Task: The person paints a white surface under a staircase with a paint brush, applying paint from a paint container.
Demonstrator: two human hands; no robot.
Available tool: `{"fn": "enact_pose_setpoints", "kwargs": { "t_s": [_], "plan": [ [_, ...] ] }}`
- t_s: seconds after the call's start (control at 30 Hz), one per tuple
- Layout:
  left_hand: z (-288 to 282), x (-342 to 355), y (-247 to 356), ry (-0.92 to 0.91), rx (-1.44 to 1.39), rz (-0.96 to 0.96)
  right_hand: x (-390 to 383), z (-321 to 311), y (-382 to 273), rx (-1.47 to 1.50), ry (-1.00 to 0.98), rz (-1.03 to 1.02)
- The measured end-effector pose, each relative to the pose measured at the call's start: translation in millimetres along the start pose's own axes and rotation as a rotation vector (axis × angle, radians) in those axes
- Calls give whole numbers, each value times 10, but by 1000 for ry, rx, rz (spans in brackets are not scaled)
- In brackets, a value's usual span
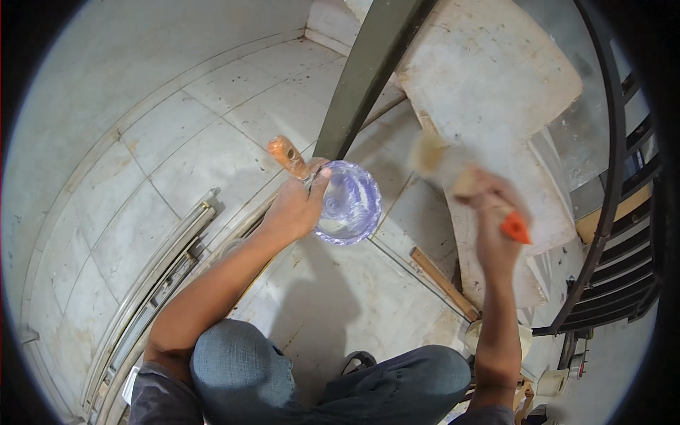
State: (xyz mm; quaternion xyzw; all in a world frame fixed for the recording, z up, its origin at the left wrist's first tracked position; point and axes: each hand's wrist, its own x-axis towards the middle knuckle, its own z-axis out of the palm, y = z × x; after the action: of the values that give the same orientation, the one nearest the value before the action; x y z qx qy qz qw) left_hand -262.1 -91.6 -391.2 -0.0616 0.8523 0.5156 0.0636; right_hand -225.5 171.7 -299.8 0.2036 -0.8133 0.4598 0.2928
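So, brush in one hand, bowl of whitish liquid in the other.

The left hand (pixel 296 207) grips the rim of a clear plastic bowl (pixel 347 202), thumb hooked over the edge, with an orange-handled tool (pixel 287 156) pinched against it. The right hand (pixel 492 212) is clenched round a paintbrush (pixel 453 177), blurred mid-swing just beside the pale board (pixel 496 85) leaning over the tiled floor (pixel 177 156). The board looks mostly whitewashed already, though patchy at the edges, so I'd guess some coating is left.
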Motion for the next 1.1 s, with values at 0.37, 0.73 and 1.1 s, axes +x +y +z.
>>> {"fn": "enact_pose_setpoints", "kwargs": {
  "t_s": [0.37,0.73,1.1],
  "plan": [
    [173,49,-178,53,92,501,-151,851,214,-500,-703,-358],
    [209,134,-240,-48,18,461,-217,751,305,-141,-355,-15],
    [260,196,-308,114,-79,566,-510,1084,356,-6,-368,291]
  ]
}}
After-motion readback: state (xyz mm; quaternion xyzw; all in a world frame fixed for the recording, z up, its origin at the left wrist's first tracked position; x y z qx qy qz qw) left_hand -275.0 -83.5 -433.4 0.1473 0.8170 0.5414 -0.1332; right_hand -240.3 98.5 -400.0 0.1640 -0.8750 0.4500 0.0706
